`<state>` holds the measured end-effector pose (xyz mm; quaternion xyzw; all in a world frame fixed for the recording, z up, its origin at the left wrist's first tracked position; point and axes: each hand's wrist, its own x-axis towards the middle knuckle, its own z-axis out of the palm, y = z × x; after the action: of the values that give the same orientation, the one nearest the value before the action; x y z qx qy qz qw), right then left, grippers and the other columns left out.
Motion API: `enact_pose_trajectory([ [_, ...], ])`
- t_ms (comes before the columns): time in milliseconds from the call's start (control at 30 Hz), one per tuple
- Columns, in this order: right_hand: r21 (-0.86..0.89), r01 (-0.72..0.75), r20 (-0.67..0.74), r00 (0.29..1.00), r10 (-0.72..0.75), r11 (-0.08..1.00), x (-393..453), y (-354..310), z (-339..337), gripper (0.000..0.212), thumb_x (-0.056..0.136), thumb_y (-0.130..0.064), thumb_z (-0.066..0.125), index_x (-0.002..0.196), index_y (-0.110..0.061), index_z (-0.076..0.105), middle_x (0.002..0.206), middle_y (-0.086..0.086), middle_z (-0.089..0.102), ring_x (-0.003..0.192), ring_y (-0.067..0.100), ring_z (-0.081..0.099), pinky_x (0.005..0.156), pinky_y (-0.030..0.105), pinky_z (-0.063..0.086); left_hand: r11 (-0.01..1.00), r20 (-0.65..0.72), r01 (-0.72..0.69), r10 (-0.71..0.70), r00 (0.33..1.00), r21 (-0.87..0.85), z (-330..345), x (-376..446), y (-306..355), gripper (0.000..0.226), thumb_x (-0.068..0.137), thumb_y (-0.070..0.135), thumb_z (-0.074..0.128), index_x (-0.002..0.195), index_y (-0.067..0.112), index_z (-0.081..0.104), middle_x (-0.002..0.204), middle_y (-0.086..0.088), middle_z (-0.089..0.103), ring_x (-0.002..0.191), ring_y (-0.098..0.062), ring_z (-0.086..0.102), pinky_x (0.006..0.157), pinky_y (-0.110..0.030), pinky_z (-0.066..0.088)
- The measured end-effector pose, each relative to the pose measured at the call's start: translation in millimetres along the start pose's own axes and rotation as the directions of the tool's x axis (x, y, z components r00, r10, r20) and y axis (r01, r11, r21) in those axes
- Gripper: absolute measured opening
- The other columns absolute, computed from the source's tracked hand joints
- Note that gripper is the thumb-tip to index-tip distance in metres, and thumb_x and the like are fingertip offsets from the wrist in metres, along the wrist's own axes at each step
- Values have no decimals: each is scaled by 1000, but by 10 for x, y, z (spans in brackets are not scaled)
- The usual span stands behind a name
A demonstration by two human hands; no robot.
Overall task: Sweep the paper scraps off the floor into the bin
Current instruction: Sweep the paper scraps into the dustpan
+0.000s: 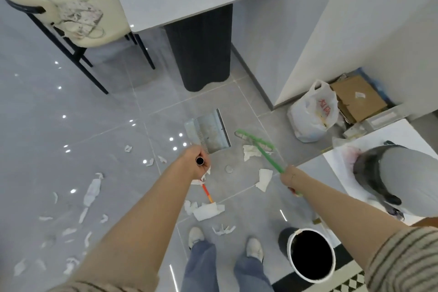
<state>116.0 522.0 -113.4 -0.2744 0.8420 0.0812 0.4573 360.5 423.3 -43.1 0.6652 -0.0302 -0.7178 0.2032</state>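
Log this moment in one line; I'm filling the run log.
left hand: grips metal dustpan handle | right hand: grips green broom | white paper scraps: on floor

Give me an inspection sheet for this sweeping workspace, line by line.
Surface: glossy grey tiled floor, reflecting ceiling lights.
Job's things: torn white paper scraps scattered around the feet and to the left; grey metal dustpan; green-handled broom; white-rimmed round bin standing by the right foot.
Clutter: white plastic bag, flattened brown cardboard.
Grippers: left hand grips the dustpan's handle; right hand grips the broom handle.
Cables: nothing seen.
Surroundings: white table, cream chair.
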Motion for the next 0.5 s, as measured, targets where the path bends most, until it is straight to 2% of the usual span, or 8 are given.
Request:
enact_pose_trajectory([
  [67, -2, 14, 14, 1000, -14, 1000, 230, 163, -15, 32, 97, -12, 41, 122, 3, 51, 84, 14, 50, 67, 24, 50, 53, 29, 42, 999, -12, -26, 26, 1000, 24, 79, 39, -130, 37, 84, -11, 22, 56, 12, 25, 30, -1, 27, 19, -11, 28, 30, -6, 27],
  [167, -37, 31, 21, 999, -30, 999, 446, 358, -43, 34, 98, -12, 40, 125, 6, 50, 85, 15, 49, 59, 20, 48, 44, 26, 38, 1000, -18, -16, 16, 1000, 9, 155, 64, -310, 35, 80, -12, 20, 55, 13, 22, 30, 0, 26, 20, -12, 28, 28, -7, 27],
  [233, -25, 44, 37, 998, -43, 999, 516, 463, -43, 34, 97, -11, 40, 126, 6, 50, 87, 14, 51, 62, 22, 50, 49, 28, 41, 1000, -17, 1, -2, 1000, -24, 162, 42, -418, 33, 78, -11, 22, 57, 13, 29, 32, 1, 29, 21, -11, 30, 29, -8, 30],
  [300, -29, 67, 65, 996, -65, 997, 587, 554, 9, 36, 96, -7, 41, 129, 5, 49, 89, 12, 50, 72, 24, 51, 59, 31, 43, 997, -10, 7, -8, 1000, -72, 158, -25, -521, 29, 66, -14, 22, 60, 12, 34, 31, 1, 29, 21, -11, 30, 29, -7, 31],
  [367, -88, 67, 101, 993, -58, 994, 605, 642, 123, 35, 96, -5, 38, 128, 6, 49, 77, 9, 50, 59, 21, 50, 49, 26, 42, 992, 12, 1, 0, 1000, -123, 127, -85, -627, 29, 53, -13, 24, 62, 13, 34, 30, 1, 27, 21, -11, 28, 29, -7, 29],
  [433, -117, 65, 143, 989, -48, 991, 583, 751, 294, 34, 97, -5, 36, 125, 7, 50, 82, 13, 58, 50, 15, 43, 31, 17, 36, 987, 33, 3, 2, 999, -158, 51, -65, -729, 33, 61, -16, 21, 65, 15, 34, 31, 1, 27, 21, -11, 28, 29, -6, 28],
  [467, -116, 75, 163, 985, -56, 990, 570, 805, 398, 33, 97, -5, 36, 123, 7, 52, 90, 17, 62, 49, 13, 42, 26, 13, 31, 985, 30, 11, -6, 1000, -171, -3, -29, -775, 35, 70, -16, 19, 66, 15, 35, 33, 1, 27, 22, -10, 28, 29, -6, 27],
  [500, -119, 82, 182, 982, -59, 989, 538, 875, 481, 30, 96, -6, 38, 117, 5, 56, 90, 17, 63, 49, 13, 43, 24, 12, 29, 983, 20, 22, -18, 1000, -183, -59, -1, -835, 36, 78, -14, 19, 66, 16, 35, 34, 2, 27, 22, -10, 28, 29, -6, 27],
])
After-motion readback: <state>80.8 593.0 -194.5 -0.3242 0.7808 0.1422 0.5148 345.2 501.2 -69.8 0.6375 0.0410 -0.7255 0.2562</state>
